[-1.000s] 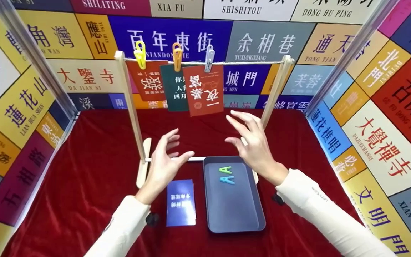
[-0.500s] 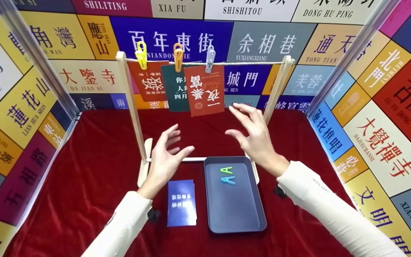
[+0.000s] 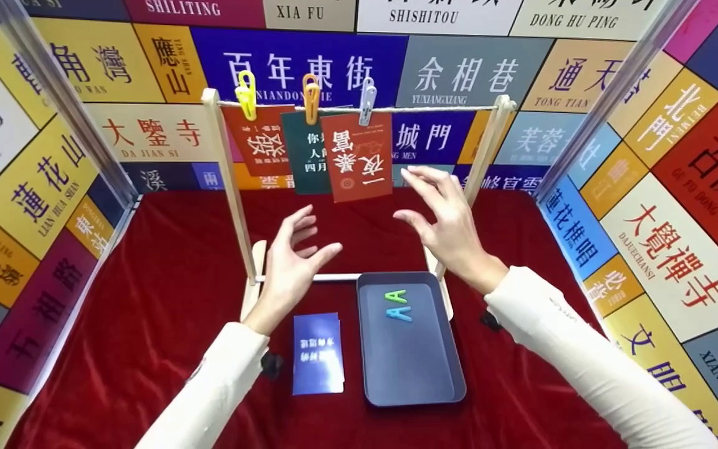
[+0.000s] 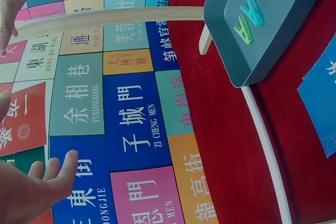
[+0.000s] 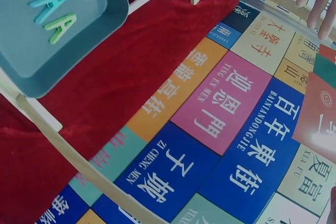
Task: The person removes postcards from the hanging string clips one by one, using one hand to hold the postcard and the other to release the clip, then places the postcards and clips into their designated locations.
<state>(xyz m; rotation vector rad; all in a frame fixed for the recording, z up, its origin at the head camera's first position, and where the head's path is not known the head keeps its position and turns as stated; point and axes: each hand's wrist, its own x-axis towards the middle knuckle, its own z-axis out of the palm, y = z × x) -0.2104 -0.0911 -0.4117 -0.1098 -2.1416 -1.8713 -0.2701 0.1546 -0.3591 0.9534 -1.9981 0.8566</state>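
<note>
My left hand [image 3: 291, 262] is raised in front of the wooden rack, thumb apart from the fingers, holding nothing. Higher up on the other side, my right hand [image 3: 451, 234] is also empty, its fingertips beside the hanging red card [image 3: 362, 159]. That card hangs slightly tilted from a grey clothespin [image 3: 367, 103] on the string. To its left, an orange clothespin [image 3: 311, 100] holds a dark green card [image 3: 309, 156], partly covered by the red one. A yellow clothespin [image 3: 247, 96] holds another red card [image 3: 259, 149]. In the left wrist view, the near red card [image 4: 25, 116] appears between both hands.
A dark grey-blue tray [image 3: 412, 368] lies on the red cloth [image 3: 178, 374], holding a green clothespin [image 3: 395, 296] and a blue clothespin [image 3: 399, 313]. Left of it is a small stack of blue cards [image 3: 316, 355]. Wooden posts [image 3: 228, 181] carry the string; a white bar [image 3: 337, 277] joins them low down.
Both hands have risen somewhat toward the string, remaining empty. The hanging cards, the tray and the blue cards stay where they were.
</note>
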